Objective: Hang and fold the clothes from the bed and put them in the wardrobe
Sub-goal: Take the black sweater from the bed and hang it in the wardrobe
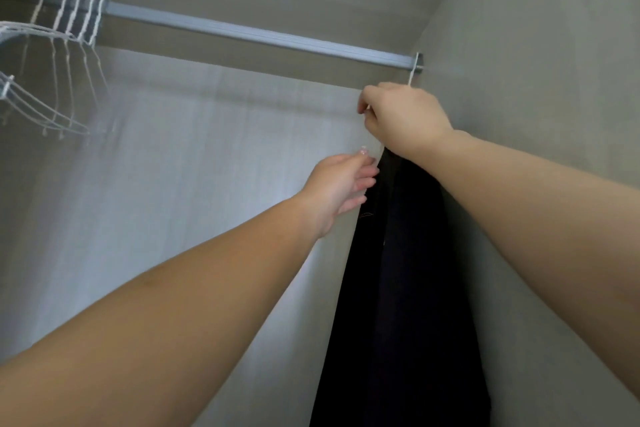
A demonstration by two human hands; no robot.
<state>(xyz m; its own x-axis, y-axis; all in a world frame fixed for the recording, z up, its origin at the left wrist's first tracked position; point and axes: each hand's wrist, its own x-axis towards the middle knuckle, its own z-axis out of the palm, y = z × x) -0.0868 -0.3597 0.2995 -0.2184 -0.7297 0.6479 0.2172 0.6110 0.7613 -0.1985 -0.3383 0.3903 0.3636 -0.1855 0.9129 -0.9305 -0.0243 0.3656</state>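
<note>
A black garment (401,288) hangs down along the right side of the wardrobe from a white hanger whose hook (412,74) sits over the far right end of the grey rail (242,32). My right hand (403,118) grips the hanger just under the hook, covering most of it. My left hand (341,187) reaches in from the lower left with fingers nearly straight, its fingertips touching the garment's left edge just below the hanger.
Several empty white wire hangers (65,45) hang bunched at the left end of the rail. The wardrobe's right side wall (536,80) stands close behind the garment. The pale back panel (190,166) fills the middle.
</note>
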